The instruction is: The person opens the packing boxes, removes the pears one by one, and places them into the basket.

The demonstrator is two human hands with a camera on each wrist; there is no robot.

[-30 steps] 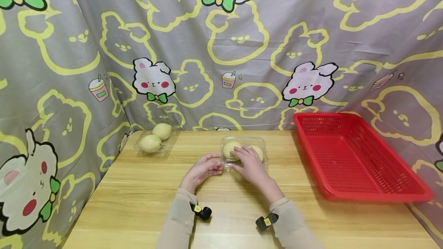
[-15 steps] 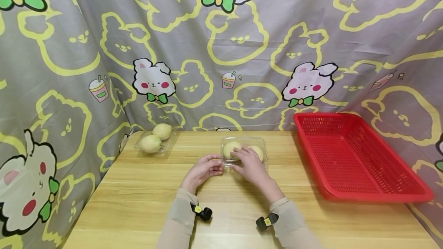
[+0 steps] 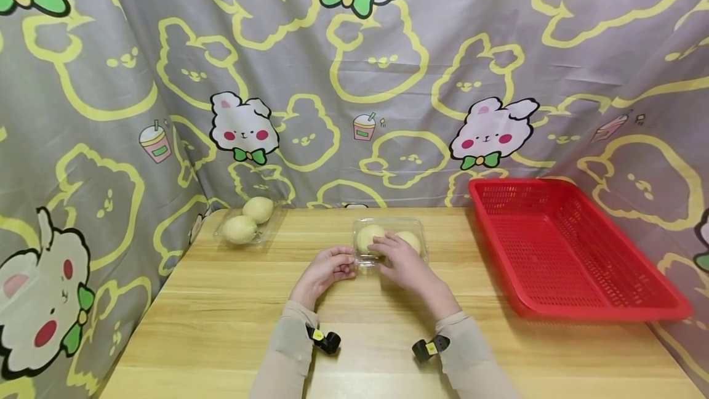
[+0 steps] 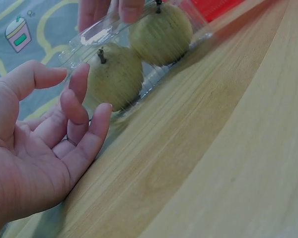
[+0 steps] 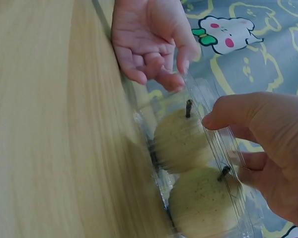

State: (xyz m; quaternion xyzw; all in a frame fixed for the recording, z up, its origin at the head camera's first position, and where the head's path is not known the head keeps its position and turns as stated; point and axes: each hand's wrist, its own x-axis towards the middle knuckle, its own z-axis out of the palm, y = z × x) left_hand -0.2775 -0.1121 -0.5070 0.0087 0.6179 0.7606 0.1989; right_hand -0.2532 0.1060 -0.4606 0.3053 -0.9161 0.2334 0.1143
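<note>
A clear plastic clamshell box with a closed lid stands on the table, two pale yellow-green pears with dark stems inside. At the box's left end lies my left hand, palm facing inward, fingers loosely bent and fingertips at the box's near corner. My right hand rests over the lid, its fingers spread on top and its thumb by the near edge. The right hand covers part of one pear in the head view.
A second clear container with two pears sits at the table's back left. On the right lies a red perforated plastic basket. A patterned grey curtain rises behind the wooden table.
Both hands stay at the box with almost no movement. The right wrist has shifted very slightly to the right, and the head view has shifted a little.
</note>
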